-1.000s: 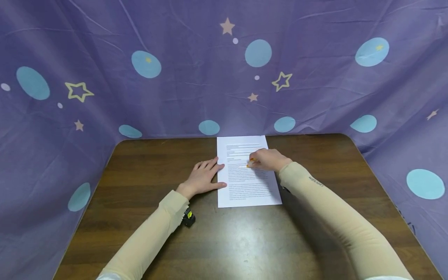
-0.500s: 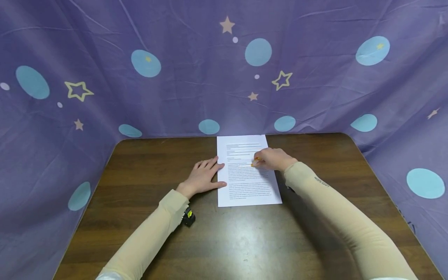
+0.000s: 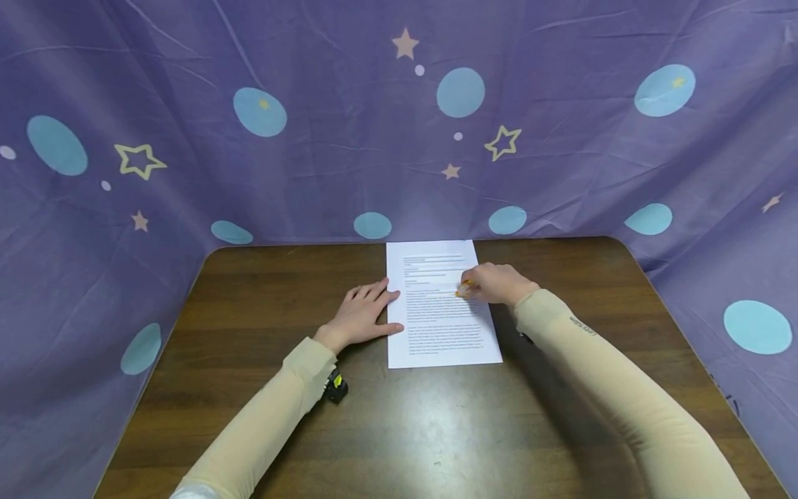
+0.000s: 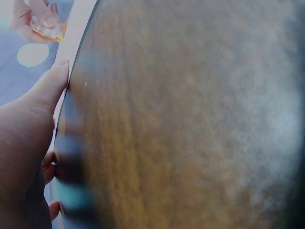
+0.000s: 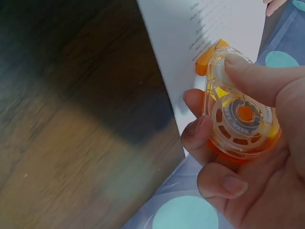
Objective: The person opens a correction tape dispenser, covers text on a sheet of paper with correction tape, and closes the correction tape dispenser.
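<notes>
One left hand [image 3: 358, 321] spread flat against one printed sheet [image 3: 436, 339], one right hand [image 3: 495, 283] gripping one tape dispenser [image 5: 240, 109], one surface [image 3: 374, 443] beneath.

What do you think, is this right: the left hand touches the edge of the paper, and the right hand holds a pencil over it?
Not a pencil: the right hand holds a clear and orange tape dispenser over the paper, as the right wrist view shows. The left hand does touch the paper's edge.

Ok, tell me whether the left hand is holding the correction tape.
No, the right hand grips the correction tape, while the left hand touches the paper.
</notes>
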`<action>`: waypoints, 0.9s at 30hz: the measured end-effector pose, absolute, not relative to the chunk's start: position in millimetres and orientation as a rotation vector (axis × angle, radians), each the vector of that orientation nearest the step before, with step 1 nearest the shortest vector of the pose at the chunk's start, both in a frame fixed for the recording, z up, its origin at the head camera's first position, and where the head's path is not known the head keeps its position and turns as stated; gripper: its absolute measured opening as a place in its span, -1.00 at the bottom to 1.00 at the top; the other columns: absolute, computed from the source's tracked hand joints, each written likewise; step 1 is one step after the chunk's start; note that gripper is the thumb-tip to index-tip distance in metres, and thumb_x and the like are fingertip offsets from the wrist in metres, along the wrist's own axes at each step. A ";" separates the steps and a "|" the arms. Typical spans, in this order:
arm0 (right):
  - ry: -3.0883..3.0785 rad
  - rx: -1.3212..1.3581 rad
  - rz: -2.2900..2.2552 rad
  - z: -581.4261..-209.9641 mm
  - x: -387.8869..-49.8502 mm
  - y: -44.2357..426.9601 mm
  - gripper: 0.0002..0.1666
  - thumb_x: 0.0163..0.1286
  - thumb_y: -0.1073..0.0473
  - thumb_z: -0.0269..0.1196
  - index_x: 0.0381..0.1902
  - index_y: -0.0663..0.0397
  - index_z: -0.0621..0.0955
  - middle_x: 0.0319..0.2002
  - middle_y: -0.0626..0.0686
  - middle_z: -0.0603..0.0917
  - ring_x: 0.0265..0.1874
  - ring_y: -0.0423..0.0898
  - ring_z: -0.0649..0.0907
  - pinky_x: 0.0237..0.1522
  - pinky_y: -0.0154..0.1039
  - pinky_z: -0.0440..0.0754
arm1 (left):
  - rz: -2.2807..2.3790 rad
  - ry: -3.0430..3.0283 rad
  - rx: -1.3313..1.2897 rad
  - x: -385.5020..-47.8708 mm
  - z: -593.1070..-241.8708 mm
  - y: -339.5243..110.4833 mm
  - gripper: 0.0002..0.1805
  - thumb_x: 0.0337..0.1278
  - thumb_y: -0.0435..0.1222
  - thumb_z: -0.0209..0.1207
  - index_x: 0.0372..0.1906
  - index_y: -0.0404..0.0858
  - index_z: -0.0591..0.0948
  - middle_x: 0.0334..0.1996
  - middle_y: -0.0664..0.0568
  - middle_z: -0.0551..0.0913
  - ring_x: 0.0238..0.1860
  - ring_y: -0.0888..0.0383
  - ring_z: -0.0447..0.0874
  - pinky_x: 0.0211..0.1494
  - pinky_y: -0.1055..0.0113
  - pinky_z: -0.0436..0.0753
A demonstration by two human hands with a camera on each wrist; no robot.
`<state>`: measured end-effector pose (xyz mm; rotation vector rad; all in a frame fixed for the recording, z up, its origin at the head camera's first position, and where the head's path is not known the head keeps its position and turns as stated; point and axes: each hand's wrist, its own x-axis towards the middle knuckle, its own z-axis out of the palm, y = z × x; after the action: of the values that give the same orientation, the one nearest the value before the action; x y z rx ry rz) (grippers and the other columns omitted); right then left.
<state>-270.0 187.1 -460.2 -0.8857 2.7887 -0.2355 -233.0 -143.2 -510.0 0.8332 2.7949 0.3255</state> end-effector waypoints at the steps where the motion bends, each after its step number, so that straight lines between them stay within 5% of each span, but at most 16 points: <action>1: 2.789 -0.884 -0.239 -460.1 -269.8 188.9 -0.92 0.40 0.10 0.42 -0.21 -0.07 0.73 -0.33 -0.11 0.70 -0.36 -0.10 0.61 -0.32 -0.03 0.62 | 0.327 2.797 0.836 -233.1 -510.2 -143.3 -0.06 0.35 0.34 0.11 0.64 -0.08 0.27 0.68 -0.16 0.01 0.61 -0.20 0.07 0.55 -0.25 0.11; 27: 2.838 -0.785 -0.274 -460.7 -264.5 220.7 -0.92 0.41 0.14 0.42 -0.16 -0.09 0.75 -0.29 -0.09 0.73 -0.35 -0.10 0.62 -0.35 0.01 0.63 | 0.349 2.800 0.847 -230.8 -508.5 -144.1 -0.08 0.37 0.31 0.12 0.63 -0.11 0.28 0.67 -0.18 0.03 0.61 -0.21 0.07 0.54 -0.27 0.11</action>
<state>-264.5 220.7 -460.7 -0.7847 2.8384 -0.2736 -230.8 -144.1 -508.5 0.8468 2.8000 0.3493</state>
